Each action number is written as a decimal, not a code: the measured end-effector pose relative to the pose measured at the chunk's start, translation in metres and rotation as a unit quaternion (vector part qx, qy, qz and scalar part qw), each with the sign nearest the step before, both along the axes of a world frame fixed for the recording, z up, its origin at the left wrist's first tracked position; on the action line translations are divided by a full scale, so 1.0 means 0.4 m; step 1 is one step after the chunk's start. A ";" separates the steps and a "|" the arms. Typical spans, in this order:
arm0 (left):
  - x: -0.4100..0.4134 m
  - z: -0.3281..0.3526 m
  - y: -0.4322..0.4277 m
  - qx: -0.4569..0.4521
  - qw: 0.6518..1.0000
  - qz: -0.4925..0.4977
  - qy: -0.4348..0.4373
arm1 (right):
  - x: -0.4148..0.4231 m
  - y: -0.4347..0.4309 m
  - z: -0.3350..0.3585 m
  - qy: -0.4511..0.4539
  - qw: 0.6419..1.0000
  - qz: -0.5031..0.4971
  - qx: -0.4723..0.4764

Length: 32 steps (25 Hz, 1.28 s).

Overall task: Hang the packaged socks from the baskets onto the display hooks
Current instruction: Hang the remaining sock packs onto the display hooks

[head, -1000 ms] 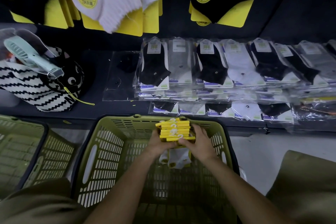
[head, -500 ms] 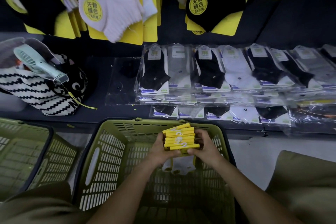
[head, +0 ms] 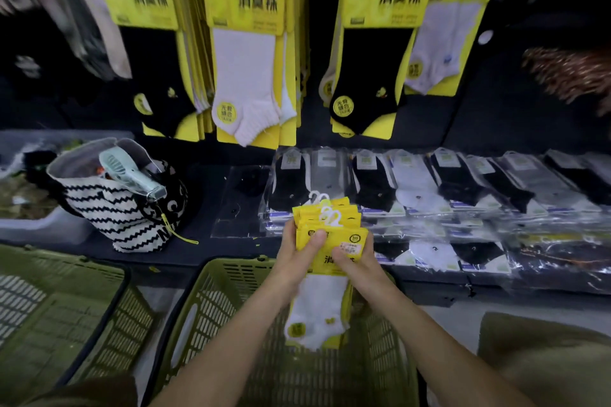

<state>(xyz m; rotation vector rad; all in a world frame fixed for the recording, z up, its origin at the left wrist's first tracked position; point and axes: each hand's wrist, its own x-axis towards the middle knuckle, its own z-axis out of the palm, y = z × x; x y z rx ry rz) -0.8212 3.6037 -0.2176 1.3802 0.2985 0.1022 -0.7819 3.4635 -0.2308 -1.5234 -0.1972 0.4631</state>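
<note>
Currently both hands above green basket [head: 231,277], left hand [head: 294,261] and right hand [head: 358,263] gripping yellow sock pack stack [head: 330,228], white socks hanging below, thumbs pressed on front card.

Both forearms stretched forward, left hand [head: 296,259] and right hand [head: 360,269] side by side, thumbs in front, fingers curled round the socks [head: 337,235].

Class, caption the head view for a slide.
Left hand and right hand grip a stack of yellow-carded white socks above an olive plastic basket.
</note>
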 end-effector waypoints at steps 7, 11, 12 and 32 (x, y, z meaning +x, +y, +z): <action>0.064 0.217 -0.015 0.038 0.993 0.026 -0.110 | 0.048 0.009 0.221 -0.083 0.988 -0.094 0.085; 0.096 0.323 -0.003 0.059 0.987 -0.012 -0.148 | 0.093 0.014 0.316 -0.084 0.974 -0.163 0.131; 0.102 0.346 -0.001 0.057 0.986 -0.014 -0.154 | 0.107 0.011 0.337 -0.086 0.972 -0.178 0.125; 0.200 0.675 0.115 0.170 0.921 0.214 -0.277 | 0.344 -0.001 0.749 -0.259 0.941 -0.218 0.013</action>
